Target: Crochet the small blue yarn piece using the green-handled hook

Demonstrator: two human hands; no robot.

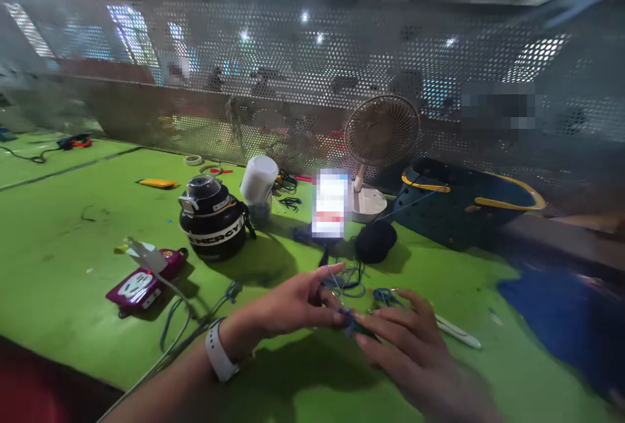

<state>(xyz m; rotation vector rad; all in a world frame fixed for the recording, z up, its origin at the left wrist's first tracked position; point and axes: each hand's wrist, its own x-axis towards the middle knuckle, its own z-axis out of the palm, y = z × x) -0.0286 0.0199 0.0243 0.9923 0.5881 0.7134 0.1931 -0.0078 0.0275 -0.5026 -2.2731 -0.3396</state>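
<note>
Both of my hands meet low in the middle of the green table [73, 228]. My left hand [293, 302], with a white band on the wrist, pinches a thin blue thread [336, 283] between thumb and fingers. My right hand [405, 338] is curled round a small dark green and blue piece [359, 327] at the same spot; what it is I cannot make out. A tangle of blue thread [385, 295] lies just beyond the fingertips. A dark ball of yarn [375, 241] sits behind it.
A black jug [212, 218], a white cup [258, 179], a phone [331, 205] standing upright and a small fan [381, 136] line the back. A magenta power strip [141, 283] with cables lies left. A dark blue bag [463, 205] and blue cloth [561, 312] fill the right. A perforated screen closes the rear.
</note>
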